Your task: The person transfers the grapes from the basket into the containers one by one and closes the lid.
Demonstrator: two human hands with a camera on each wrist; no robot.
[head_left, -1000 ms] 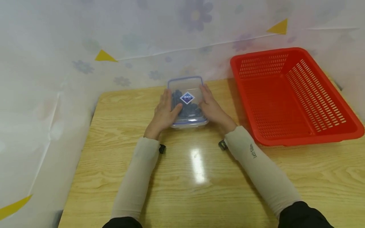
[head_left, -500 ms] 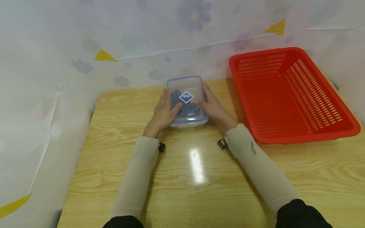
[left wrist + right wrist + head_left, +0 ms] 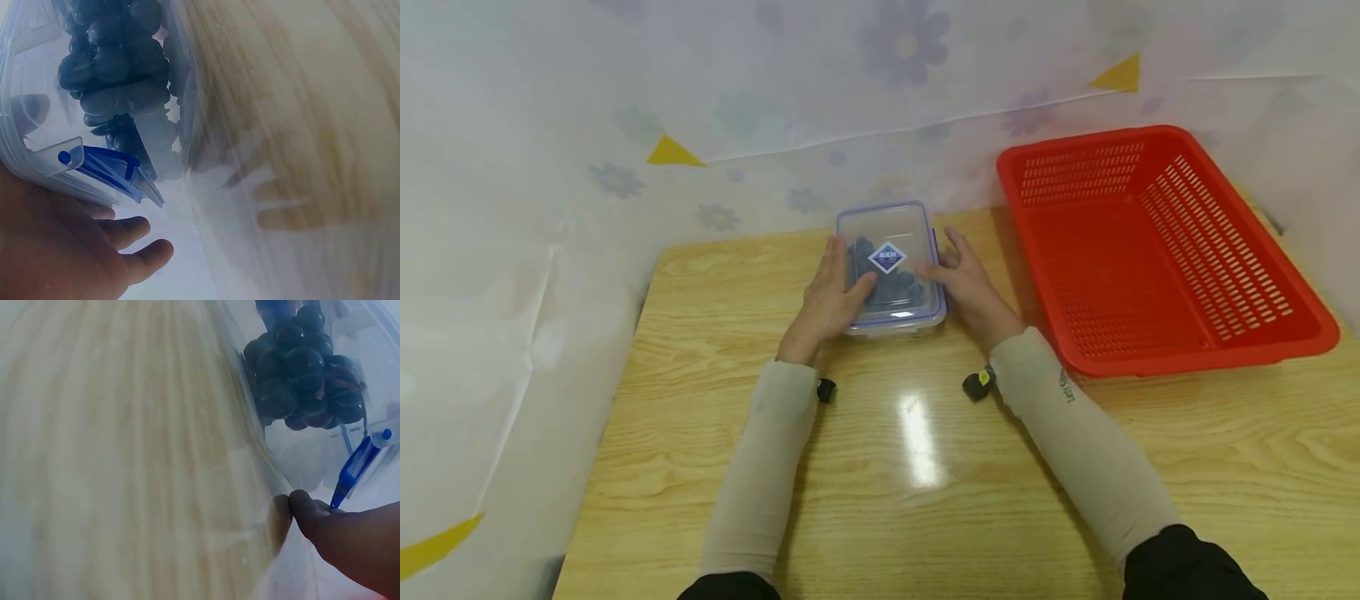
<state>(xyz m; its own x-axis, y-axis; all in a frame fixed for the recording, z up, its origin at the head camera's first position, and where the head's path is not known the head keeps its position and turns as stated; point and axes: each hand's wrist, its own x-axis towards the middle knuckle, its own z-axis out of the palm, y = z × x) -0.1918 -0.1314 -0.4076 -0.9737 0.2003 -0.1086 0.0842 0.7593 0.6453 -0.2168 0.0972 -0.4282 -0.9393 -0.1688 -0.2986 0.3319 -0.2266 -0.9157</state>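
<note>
A clear plastic food container (image 3: pixel 891 312) with a blue-rimmed lid and a diamond label stands at the back of the table. Dark bunched grapes (image 3: pixel 115 62) show through its wall. My left hand (image 3: pixel 829 304) lies along its left side, thumb on the lid, fingers fairly straight beside a blue-edged latch (image 3: pixel 112 169) that sticks out. On the right side, my right hand (image 3: pixel 973 292) has its thumb at the lid's edge and its index finger extended away from the wall. A fingertip is low by the right latch (image 3: pixel 359 465), which also juts outward; contact is unclear.
To the right stands a red plastic basket (image 3: pixel 1202 367) with slotted walls, close to my right forearm. The wood-grain table (image 3: pixel 865 500) meets a flower-patterned sheet (image 3: pixel 805 83) behind the container. Yellow tape pieces (image 3: pixel 676 152) hold the sheet.
My right fingers have shifted and spread from the container's right side, where the latch now shows outward. My left hand stays nearly still. The view has drifted slightly.
</note>
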